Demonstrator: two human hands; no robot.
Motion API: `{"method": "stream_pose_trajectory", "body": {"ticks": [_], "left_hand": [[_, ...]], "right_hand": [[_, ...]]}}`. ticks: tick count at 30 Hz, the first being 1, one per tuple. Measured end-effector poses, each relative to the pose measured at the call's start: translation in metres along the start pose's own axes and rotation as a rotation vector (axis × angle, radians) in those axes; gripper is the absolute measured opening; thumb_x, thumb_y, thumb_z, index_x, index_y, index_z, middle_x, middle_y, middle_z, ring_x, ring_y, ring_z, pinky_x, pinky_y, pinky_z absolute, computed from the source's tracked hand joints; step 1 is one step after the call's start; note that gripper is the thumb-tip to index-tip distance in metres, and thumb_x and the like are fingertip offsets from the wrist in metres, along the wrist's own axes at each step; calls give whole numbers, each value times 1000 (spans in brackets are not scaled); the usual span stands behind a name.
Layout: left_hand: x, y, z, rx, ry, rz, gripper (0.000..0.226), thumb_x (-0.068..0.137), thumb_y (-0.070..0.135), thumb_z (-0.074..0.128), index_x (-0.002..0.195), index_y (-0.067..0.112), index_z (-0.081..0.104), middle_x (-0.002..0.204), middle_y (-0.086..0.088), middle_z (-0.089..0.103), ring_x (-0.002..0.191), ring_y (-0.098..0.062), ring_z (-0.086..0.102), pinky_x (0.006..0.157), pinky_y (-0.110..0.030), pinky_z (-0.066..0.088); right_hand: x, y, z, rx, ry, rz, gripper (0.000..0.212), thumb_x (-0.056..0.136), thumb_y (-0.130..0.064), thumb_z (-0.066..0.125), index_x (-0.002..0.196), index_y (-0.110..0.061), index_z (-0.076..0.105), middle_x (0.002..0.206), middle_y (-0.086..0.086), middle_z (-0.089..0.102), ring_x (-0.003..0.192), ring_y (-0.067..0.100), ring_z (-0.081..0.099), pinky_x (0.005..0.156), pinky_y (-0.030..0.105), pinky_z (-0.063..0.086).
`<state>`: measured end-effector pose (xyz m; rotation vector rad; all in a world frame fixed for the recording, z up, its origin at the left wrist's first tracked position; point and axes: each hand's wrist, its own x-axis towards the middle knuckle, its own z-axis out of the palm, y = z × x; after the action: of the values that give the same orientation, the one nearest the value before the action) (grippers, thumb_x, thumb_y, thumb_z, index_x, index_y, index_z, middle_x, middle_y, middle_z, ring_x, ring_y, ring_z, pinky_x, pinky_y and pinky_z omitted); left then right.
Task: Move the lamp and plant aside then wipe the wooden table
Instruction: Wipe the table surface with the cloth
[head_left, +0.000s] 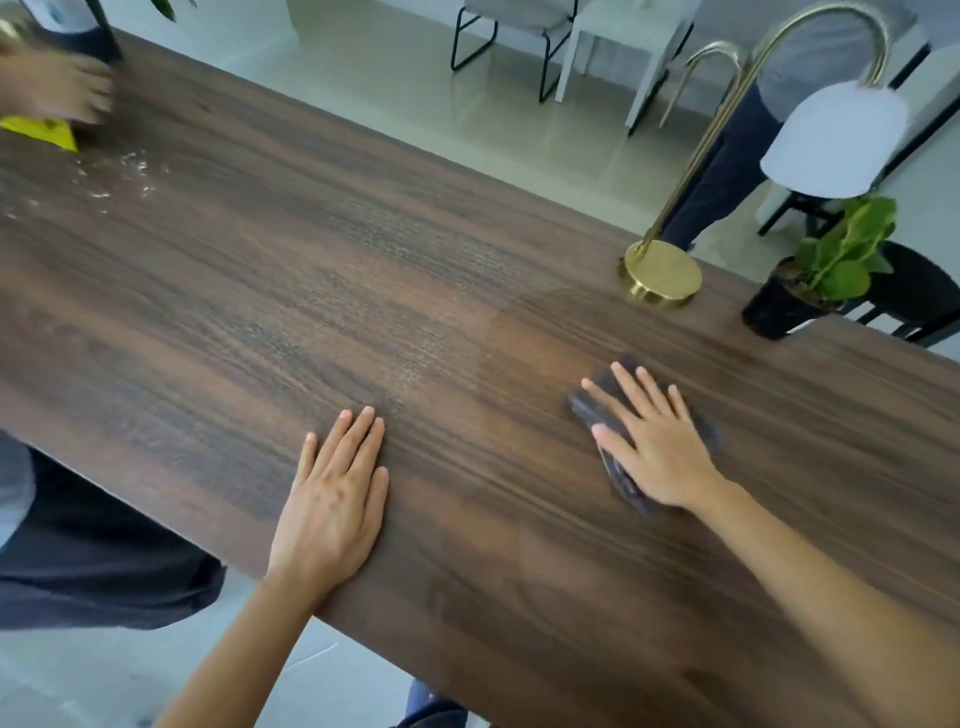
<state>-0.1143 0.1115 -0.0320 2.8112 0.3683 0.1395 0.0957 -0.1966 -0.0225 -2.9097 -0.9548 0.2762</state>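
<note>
The dark wooden table fills the view. My right hand lies flat with spread fingers on a dark grey cloth, pressing it onto the table at the right. My left hand rests flat and empty on the wood near the front edge. The lamp, with a round gold base, a curved gold stem and a white shade, stands at the table's far right edge. To its right, also by the edge, a small green plant in a black pot stands.
At the far left another person's hand presses a yellow cloth onto the table, with white specks beside it. A person stands behind the lamp. Chairs and a black stool stand on the floor beyond.
</note>
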Motion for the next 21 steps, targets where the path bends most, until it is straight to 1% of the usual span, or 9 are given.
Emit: {"method": "stream_pose_trajectory", "body": {"ticks": [2,4,7,10,13,15,18,20,21], "left_hand": [[0,0,0,-3,1,-6,58,97,39,20,148,14,29,157,0,23,147,-16,10,119,-37,1],[-1,-1,2,0,-1,-5,57,97,38,21,148,14,30,157,0,24,147,-17,11,119,-38,2],[-1,-3,3,1,-6,1,57,97,38,21,148,13,30,157,-1,24,147,-18,11,119,-40,4],[-2,-3,3,-3,-6,6,59,96,39,20,148,13,29,158,-2,23,147,-19,11,118,-41,3],[-2,-2,4,4,2,7,59,96,39,18,148,13,29,158,-1,23,147,-19,10,118,-40,2],[-2,-2,4,6,7,7,59,96,38,18,148,13,29,158,-1,23,147,-19,11,118,-40,3],[0,0,4,8,3,11,58,96,38,19,148,13,28,158,-1,22,148,-19,9,118,-41,4],[0,-1,3,8,1,17,59,96,38,19,148,13,28,158,-2,22,148,-20,10,118,-43,5],[0,-1,2,5,-1,20,59,96,38,19,148,12,29,158,-2,23,148,-20,11,118,-43,6]], "right_hand": [[59,-7,-9,51,-5,263,58,95,-65,7,151,-52,-3,166,-1,-5,152,29,-7,120,58,0],[92,-41,-8,91,-20,348,59,98,-62,11,153,-46,-2,166,3,-8,151,32,-9,119,59,-3],[54,-110,14,74,43,116,60,98,-59,16,155,-42,6,166,7,0,152,35,-3,119,61,3],[-73,-165,38,67,40,-228,57,100,-54,27,154,-43,13,166,2,6,153,29,1,121,55,5],[-164,-122,41,44,3,-331,54,101,-56,27,153,-46,16,165,-5,15,152,26,14,119,49,11],[-176,-59,34,-20,15,-127,54,100,-60,19,152,-48,14,164,-6,15,150,29,19,117,52,14],[-133,10,19,29,24,392,65,90,-72,0,151,-51,4,166,-1,6,152,34,7,117,63,10],[-82,10,9,122,1,631,71,86,-74,-5,152,-49,-1,167,4,-2,151,36,-5,117,65,2],[-59,-5,8,140,-20,655,70,88,-72,-2,153,-47,-3,166,5,-6,151,37,-8,116,66,0]]}}
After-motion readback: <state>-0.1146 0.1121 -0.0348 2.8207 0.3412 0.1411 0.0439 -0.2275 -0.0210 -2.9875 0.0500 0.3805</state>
